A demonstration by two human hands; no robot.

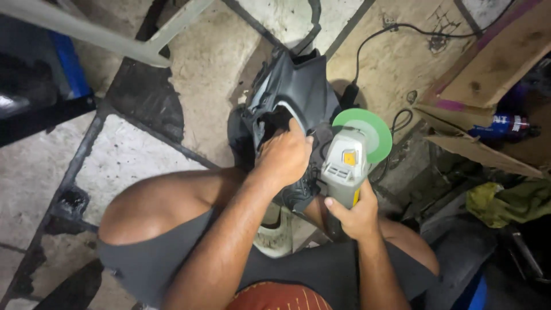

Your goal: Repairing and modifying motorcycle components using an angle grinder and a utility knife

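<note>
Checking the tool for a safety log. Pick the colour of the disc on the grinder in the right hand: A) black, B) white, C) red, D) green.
D: the right hand grips a grey grinder whose round disc is plainly green, beside the dark plastic part that the left hand holds.

Left hand point(285, 154) hides the panel's point(298, 92) near edge.
</note>
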